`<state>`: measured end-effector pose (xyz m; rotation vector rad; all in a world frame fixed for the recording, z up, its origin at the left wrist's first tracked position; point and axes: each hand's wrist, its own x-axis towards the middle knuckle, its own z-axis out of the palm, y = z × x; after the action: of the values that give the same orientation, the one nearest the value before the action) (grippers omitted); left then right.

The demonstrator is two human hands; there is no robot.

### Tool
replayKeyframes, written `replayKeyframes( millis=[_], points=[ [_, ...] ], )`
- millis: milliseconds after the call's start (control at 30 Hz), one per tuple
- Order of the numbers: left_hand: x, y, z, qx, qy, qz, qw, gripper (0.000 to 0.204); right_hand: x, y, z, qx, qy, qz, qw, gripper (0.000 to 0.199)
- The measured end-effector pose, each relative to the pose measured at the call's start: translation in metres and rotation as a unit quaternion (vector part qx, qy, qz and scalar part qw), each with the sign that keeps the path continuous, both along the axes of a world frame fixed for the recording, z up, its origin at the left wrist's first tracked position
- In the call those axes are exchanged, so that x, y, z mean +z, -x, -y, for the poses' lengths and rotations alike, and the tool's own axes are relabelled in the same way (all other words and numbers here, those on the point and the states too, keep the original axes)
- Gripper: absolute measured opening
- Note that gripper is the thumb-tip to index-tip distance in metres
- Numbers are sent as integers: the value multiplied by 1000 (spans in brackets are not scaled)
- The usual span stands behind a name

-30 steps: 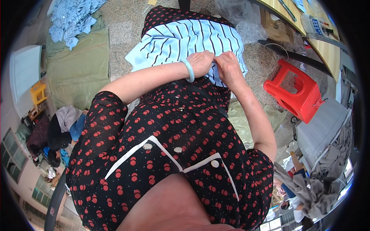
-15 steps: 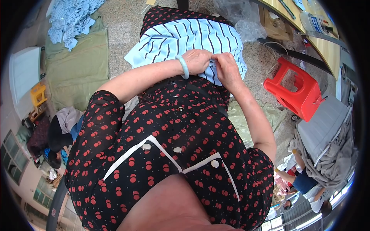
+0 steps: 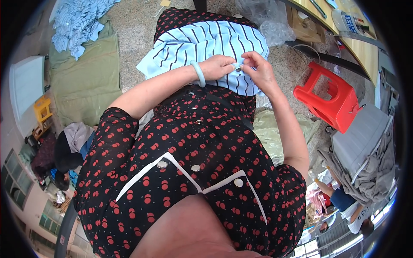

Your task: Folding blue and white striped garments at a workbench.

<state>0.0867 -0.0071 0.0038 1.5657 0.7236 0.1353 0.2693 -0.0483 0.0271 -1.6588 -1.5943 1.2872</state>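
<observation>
A pale blue garment with thin dark stripes (image 3: 206, 47) is held on the lap, pinched at its near edge by both hands.

The left hand (image 3: 221, 66), with a pale green bangle (image 3: 199, 73) worn at the wrist, is closed on a small fold of the cloth; the fingertips of the right hand (image 3: 258, 71) are pinched onto the same spot, the two hands touching. What lies between the fingers is too small to be made out. The hold is judged to be slight: should the pinch slacken, the fold could be lost, and the far part of the garment, draped over the knees, could be dragged off toward the speckled stone floor (image 3: 137, 34) beside the red plastic stool (image 3: 333, 101).
</observation>
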Motion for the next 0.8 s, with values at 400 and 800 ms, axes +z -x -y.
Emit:
replayKeyframes(
  millis=[400, 800],
  points=[
    [-4, 0, -2, 73, 69, 12, 995, 20, 3, -1, 2, -39, 214, -189, 958, 23],
    [-6, 1, -10, 109, 154, -13, 982, 26, 1, 1, -1, 0, 111, -184, 977, 37]
  ],
)
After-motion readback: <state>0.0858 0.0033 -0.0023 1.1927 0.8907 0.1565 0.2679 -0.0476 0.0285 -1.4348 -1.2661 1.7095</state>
